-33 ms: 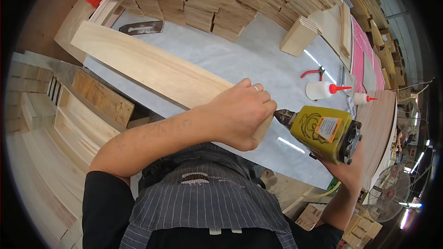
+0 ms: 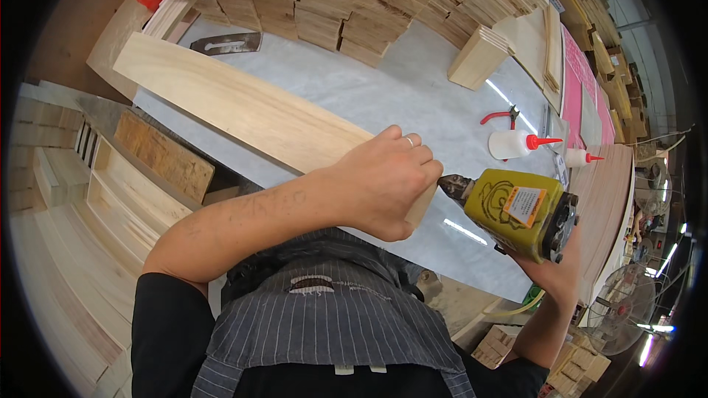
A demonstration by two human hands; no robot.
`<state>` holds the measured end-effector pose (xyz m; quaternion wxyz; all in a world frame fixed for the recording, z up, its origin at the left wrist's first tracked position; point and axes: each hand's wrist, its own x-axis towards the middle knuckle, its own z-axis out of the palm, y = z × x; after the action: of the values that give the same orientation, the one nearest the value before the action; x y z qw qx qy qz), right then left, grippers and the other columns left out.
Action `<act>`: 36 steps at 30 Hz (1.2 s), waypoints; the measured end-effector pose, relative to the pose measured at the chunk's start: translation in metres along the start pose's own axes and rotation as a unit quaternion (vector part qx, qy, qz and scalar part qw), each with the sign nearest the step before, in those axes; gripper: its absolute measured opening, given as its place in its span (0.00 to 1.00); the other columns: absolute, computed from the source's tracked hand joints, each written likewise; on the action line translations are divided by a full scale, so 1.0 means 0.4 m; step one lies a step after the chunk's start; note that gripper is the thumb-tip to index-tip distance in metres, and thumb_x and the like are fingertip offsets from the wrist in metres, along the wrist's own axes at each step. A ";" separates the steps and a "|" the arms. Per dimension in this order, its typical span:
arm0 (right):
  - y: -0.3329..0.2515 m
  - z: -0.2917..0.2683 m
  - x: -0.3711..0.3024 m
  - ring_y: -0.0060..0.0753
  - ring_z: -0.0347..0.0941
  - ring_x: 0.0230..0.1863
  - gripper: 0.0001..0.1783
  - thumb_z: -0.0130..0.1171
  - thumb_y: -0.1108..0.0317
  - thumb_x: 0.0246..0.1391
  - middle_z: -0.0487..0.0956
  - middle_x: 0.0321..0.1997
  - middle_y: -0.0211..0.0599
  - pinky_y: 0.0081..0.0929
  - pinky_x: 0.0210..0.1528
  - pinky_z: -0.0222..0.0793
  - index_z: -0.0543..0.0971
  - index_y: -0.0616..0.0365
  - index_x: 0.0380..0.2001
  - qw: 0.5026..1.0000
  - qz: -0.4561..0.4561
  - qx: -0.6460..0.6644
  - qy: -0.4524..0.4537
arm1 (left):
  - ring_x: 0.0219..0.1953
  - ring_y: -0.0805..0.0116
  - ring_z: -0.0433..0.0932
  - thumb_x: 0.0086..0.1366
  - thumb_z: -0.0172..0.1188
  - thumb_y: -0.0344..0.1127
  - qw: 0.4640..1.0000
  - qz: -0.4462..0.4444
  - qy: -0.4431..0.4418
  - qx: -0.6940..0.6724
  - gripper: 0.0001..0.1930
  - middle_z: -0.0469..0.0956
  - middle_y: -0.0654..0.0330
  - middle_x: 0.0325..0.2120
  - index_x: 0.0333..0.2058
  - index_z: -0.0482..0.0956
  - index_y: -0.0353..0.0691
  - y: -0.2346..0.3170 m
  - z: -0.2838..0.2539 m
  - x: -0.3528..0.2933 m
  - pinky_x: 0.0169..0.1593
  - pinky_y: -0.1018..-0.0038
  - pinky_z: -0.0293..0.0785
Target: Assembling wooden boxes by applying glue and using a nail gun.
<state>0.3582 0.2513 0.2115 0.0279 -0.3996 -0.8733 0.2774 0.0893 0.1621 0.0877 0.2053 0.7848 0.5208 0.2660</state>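
A long pale wooden board (image 2: 243, 107) lies slantwise over the grey tabletop. My left hand (image 2: 387, 180) is closed over its right end, with a ring on one finger; a short edge of pale wood shows below the knuckles. My right hand (image 2: 544, 271) grips a yellow-green pneumatic nail gun (image 2: 505, 210) from beneath, its fingers mostly hidden by the tool's body. The dark nose of the nail gun points left and sits right beside my left knuckles, by the board's end. Whether the nose touches the wood cannot be made out.
Stacks of boards (image 2: 317, 4) line the far side of the table (image 2: 413, 103). A plane iron (image 2: 226, 44) lies near the board. Red-handled pliers (image 2: 501, 114), a white glue bottle (image 2: 509, 144) and a smaller bottle (image 2: 577, 158) are at right. A yellow hose (image 2: 525, 309) hangs below; a fan (image 2: 623, 309) stands beyond.
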 end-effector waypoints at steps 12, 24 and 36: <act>-0.013 -0.004 0.003 0.39 0.78 0.42 0.26 0.79 0.68 0.37 0.81 0.41 0.40 0.34 0.47 0.70 0.80 0.63 0.41 1.000 0.018 -0.007 0.017 | 0.43 0.57 0.76 0.43 0.70 0.39 1.000 0.004 -0.008 0.017 0.26 0.80 0.55 0.36 0.42 0.77 0.34 0.009 -0.003 0.002 0.48 0.65 0.66; -0.041 -0.039 -0.094 0.35 0.78 0.47 0.37 0.80 0.70 0.33 0.80 0.48 0.40 0.33 0.53 0.69 0.74 0.65 0.50 0.998 0.030 -0.021 -0.047 | 0.43 0.56 0.75 0.43 0.70 0.39 1.000 0.001 -0.006 0.022 0.24 0.78 0.56 0.34 0.40 0.78 0.36 0.005 0.000 0.002 0.49 0.65 0.66; -0.093 -0.028 -0.085 0.34 0.76 0.47 0.43 0.80 0.69 0.32 0.77 0.47 0.40 0.30 0.53 0.70 0.70 0.66 0.53 0.994 0.032 -0.069 -0.084 | 0.43 0.57 0.74 0.43 0.70 0.40 0.999 0.003 -0.037 0.028 0.25 0.78 0.55 0.36 0.40 0.77 0.36 0.008 -0.002 0.004 0.49 0.64 0.66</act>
<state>0.3590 0.2128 0.2455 -0.0824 -0.4036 -0.8764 0.2497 0.0915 0.1626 0.0906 0.2012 0.8013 0.5177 0.2226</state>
